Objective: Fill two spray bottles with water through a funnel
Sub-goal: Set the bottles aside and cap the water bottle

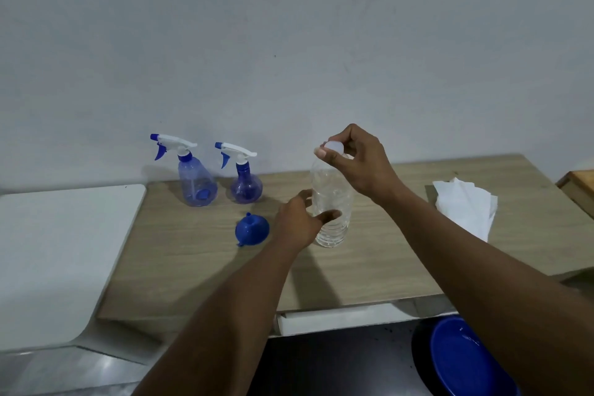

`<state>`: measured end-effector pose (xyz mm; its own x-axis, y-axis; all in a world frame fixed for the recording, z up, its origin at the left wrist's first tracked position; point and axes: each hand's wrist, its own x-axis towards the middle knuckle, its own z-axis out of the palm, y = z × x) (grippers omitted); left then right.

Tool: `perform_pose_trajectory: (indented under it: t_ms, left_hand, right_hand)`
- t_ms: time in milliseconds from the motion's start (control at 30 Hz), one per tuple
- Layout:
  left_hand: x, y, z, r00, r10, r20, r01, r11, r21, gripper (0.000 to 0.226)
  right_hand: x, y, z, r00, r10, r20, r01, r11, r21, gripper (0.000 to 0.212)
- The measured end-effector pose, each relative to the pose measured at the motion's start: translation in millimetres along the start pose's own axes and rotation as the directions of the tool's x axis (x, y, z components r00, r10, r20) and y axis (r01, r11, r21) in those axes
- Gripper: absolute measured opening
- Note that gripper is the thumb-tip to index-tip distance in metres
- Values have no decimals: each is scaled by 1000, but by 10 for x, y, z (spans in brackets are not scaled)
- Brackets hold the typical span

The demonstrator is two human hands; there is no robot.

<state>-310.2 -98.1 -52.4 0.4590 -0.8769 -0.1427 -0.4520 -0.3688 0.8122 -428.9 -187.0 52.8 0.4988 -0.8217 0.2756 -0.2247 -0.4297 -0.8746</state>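
L hand [299,222]: fingers and thumb wrapped round the lower body of the water btl [331,202], bracing it so it can't spin or tip while I work the top.
R hand [356,164]: thumb and fingertips pinched tight on the white cap [332,147], coming from above for a twist. Can't tell if the thread's loose yet.
water btl: upright on the wooden table [193,267], mid-table, clear plastic – looks mostly full.
tall spray btl [196,183]: back by the wall, trigger head on, so not ready to fill.
round spray btl [246,186]: just beside the tall one on its right, trigger head on too.
funnel [252,230]: blue, lying on its side in front of the sprayers, near my L hand – handy to grab.
napkins [463,206]: white stack at the table's R end, prob. for spills.
blue bowl [463,360]: low, R corner, below the table edge.
step: opening the water source; nothing poured yet, I'd say.
next: cap off, then spray heads off, funnel into a neck.
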Motion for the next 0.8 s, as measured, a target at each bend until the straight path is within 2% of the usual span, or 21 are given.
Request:
perform_pose_trajectory:
  t_ms: [167,267,367,467,533,667,800]
  left_hand:
    - [53,-79,-117,995,43,87,-46,999,24,97]
    - [73,-259,-272,991,116,63,-127,968,216,94]
    - [115,-578,-511,982,188,19,-178,888,423,81]
    - [130,-858,-735,988,152,2,-124,795,593,72]
    - [141,-970,-834,995,100,0,-78,771,633,66]
    - [219,-1057,-909,999,15,34,-32,807,589,46]
    - [280,-1042,-885,999,-9,46,-17,840,542,29]
  right_hand:
    - [-81,57,67,1000,28,-3,-28,999,36,65]
    - [-240,250,117,993,119,-3,-117,986,117,95]
    - [-405,527,176,980,197,-14,-192,967,165,111]
    - [-553,788,254,969,246,9,-244,960,139,111]
    - [-604,935,300,964,266,2,-265,961,80,107]
    - [-628,1080,390,949,310,-54,-309,951,21,99]
    - [-617,1124,470,946,318,-62,-318,948,6,86]
